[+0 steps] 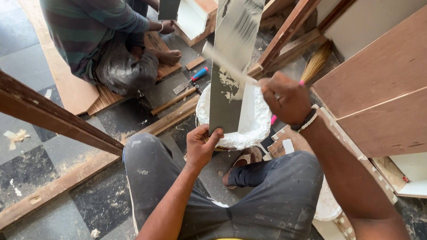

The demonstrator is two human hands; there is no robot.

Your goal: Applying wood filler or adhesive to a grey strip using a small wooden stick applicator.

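Item: long grey laminate strip (233,48), stood on end and tilted away, its lower end resting in a round tub of white adhesive paste (256,119) on the floor. Position: between the seated person's knees, directly ahead.

Left hand (201,145): closed on the strip's lower edge, thumb across the face, steadying it.

Right hand (286,99): clenched round a pale flat spreader stick (227,64), whose blade lies across the strip's face. A pink handle end (273,119) shows below the fist; whether it belongs to the same tool cannot be told.

Coating: a thick white dab sits on the middle of the strip near the stick; thin streaked smears run over the upper part; the lowest stretch above the tub looks bare grey. In my judgement the spreading is partly done, with the lower section and evening-out left.

Surroundings: brown plywood cabinet panels (386,78) at right; a straw broom (316,63) behind them; a blue-handled chisel (196,76) on the chequered floor tiles (21,163); a second person in a striped shirt (91,23) squatting beyond.
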